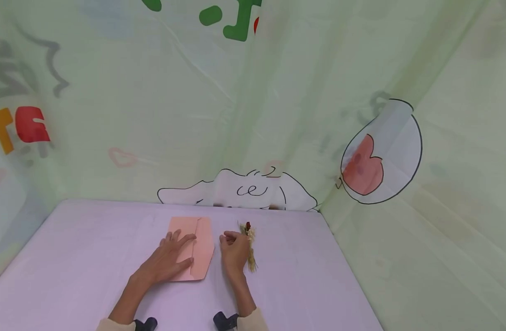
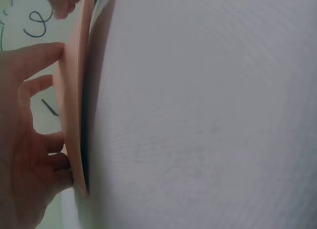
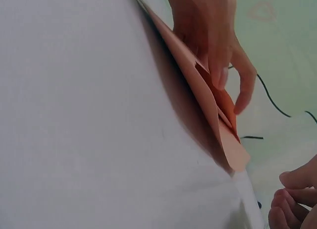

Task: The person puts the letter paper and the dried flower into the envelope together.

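Note:
A salmon-pink paper envelope lies on the lilac table, its flap side up. My left hand rests flat on it with the fingers straight and spread. The left wrist view shows that hand against the envelope's edge. My right hand sits just right of the envelope with its fingers curled in. A small dried flower sprig with straw stems and a red bud lies along that hand's right side, and no grip on it shows. In the right wrist view the curled fingertips hold nothing near the envelope.
A pale green printed cloth hangs as a wall behind the table and along its right side. The table's right edge runs close to the sprig. Bare lilac surface stretches to the left of the envelope.

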`<control>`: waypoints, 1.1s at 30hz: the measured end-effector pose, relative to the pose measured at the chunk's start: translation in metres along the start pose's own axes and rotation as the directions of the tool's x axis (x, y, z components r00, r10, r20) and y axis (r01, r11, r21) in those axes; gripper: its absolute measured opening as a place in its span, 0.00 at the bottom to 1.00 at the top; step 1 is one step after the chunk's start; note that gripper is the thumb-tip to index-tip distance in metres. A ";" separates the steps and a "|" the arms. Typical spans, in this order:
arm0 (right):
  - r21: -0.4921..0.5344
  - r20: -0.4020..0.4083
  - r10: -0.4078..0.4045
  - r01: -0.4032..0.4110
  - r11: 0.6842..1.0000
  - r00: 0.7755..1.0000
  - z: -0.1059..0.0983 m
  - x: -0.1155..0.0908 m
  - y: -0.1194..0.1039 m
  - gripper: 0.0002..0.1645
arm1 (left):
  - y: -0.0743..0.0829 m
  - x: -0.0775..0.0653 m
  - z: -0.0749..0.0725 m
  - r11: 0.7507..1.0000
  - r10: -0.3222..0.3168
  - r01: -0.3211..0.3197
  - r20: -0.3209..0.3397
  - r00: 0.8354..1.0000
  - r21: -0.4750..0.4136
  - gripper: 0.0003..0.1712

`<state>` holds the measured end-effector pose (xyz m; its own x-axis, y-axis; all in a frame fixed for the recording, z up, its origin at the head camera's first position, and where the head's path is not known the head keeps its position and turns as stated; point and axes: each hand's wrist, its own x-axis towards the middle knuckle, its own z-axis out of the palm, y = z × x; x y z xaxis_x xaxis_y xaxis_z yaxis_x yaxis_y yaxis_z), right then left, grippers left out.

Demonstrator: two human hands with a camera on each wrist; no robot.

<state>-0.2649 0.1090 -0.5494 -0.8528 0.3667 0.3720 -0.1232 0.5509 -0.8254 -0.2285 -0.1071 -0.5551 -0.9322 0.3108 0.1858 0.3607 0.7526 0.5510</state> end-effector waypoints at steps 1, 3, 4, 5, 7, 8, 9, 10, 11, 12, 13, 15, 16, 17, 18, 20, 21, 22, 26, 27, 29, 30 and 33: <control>-0.012 -0.034 0.008 -0.008 1.000 0.999 -0.004 0.003 0.003 0.06 | 0.000 0.000 0.000 1.000 -0.001 0.001 0.000 1.000 -0.005 0.36; -0.034 -0.092 0.018 -0.022 0.999 0.996 -0.013 0.009 0.011 0.08 | 0.000 -0.001 0.001 1.000 -0.008 0.008 0.003 1.000 -0.014 0.36; -0.038 -0.119 0.026 -0.030 0.999 0.993 -0.017 0.013 0.014 0.08 | 0.000 0.000 0.002 1.000 -0.007 0.007 0.005 1.000 -0.019 0.36; -0.046 -0.149 0.032 -0.039 0.998 0.988 -0.022 0.016 0.018 0.09 | 0.000 0.000 0.003 1.000 -0.009 0.010 0.012 1.000 -0.021 0.36; -0.054 -0.198 0.052 -0.064 0.997 0.979 -0.030 0.020 0.025 0.10 | 0.000 0.000 0.004 0.999 -0.017 0.018 0.023 1.000 -0.031 0.37; -0.060 -0.217 0.061 -0.075 0.995 0.974 -0.033 0.022 0.028 0.11 | 0.000 0.000 0.005 0.999 -0.021 0.022 0.029 0.999 -0.036 0.37; -0.064 -0.232 0.073 -0.090 0.994 0.970 -0.036 0.022 0.032 0.11 | 0.000 -0.001 0.005 0.999 -0.026 0.027 0.034 0.999 -0.042 0.37; -0.065 -0.244 0.089 -0.108 0.992 0.966 -0.038 0.023 0.035 0.11 | 0.000 -0.001 0.006 0.998 -0.029 0.031 0.040 0.999 -0.046 0.37; -0.070 -0.250 0.100 -0.121 0.990 0.963 -0.041 0.023 0.037 0.12 | -0.001 -0.002 0.006 0.998 -0.037 0.039 0.043 0.998 -0.046 0.37; -0.075 -0.250 0.110 -0.133 0.988 0.962 -0.042 0.023 0.039 0.13 | -0.001 -0.002 0.005 0.998 -0.043 0.045 0.042 0.998 -0.049 0.37; -0.080 -0.249 0.119 -0.143 0.986 0.961 -0.043 0.022 0.041 0.13 | 0.000 -0.002 0.005 0.998 -0.047 0.049 0.041 0.998 -0.048 0.37; -0.089 -0.245 0.134 -0.159 0.983 0.960 -0.045 0.021 0.042 0.14 | 0.000 -0.003 0.003 0.998 -0.047 0.048 0.042 0.998 -0.041 0.37; -0.094 -0.246 0.142 -0.169 0.981 0.959 -0.045 0.021 0.042 0.14 | 0.000 -0.003 0.002 0.998 -0.044 0.045 0.042 0.998 -0.036 0.37; -0.100 -0.246 0.145 -0.174 0.980 0.958 -0.045 0.021 0.042 0.14 | 0.000 -0.003 0.000 0.999 -0.041 0.042 0.043 0.998 -0.030 0.38; -0.105 -0.247 0.151 -0.181 0.978 0.957 -0.044 0.021 0.042 0.14 | 0.000 -0.003 -0.001 0.999 -0.034 0.035 0.038 0.999 -0.029 0.37; -0.116 -0.242 0.160 -0.192 0.975 0.957 -0.043 0.021 0.044 0.13 | 0.001 -0.003 -0.002 1.000 -0.022 0.022 0.027 0.999 -0.019 0.37; -0.123 -0.241 0.163 -0.196 0.973 0.957 -0.043 0.021 0.045 0.12 | 0.001 -0.003 -0.002 1.000 -0.016 0.016 0.017 1.000 -0.015 0.37; -0.127 -0.239 0.165 -0.199 0.972 0.957 -0.042 0.021 0.046 0.11 | 0.001 -0.003 -0.002 1.000 -0.010 0.010 0.008 1.000 -0.011 0.37; -0.130 -0.228 0.171 -0.204 0.970 0.958 -0.040 0.023 0.049 0.08 | 0.000 -0.002 0.000 1.000 -0.005 0.005 -0.014 1.000 0.004 0.36; -0.131 -0.226 0.171 -0.204 0.970 0.959 -0.040 0.024 0.050 0.07 | 0.000 -0.002 0.000 1.000 -0.007 0.007 -0.012 1.000 0.003 0.36; -0.130 -0.224 0.172 -0.205 0.970 0.959 -0.039 0.023 0.054 0.06 | -0.001 -0.002 0.002 1.000 -0.008 0.008 -0.006 1.000 0.001 0.36; -0.129 -0.222 0.171 -0.203 0.971 0.960 -0.038 0.023 0.055 0.05 | -0.001 -0.002 0.003 1.000 -0.009 0.009 -0.005 1.000 0.000 0.36; -0.135 -0.223 0.167 -0.200 0.970 0.960 -0.037 0.022 0.057 0.05 | -0.002 -0.001 0.003 1.000 -0.009 0.009 0.000 1.000 -0.007 0.37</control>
<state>-0.2725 0.1761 -0.5725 -0.7262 0.6114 0.3144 0.1194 0.5625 -0.8181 -0.2283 -0.1069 -0.5588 -0.9352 0.3041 0.1813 0.3524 0.7509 0.5585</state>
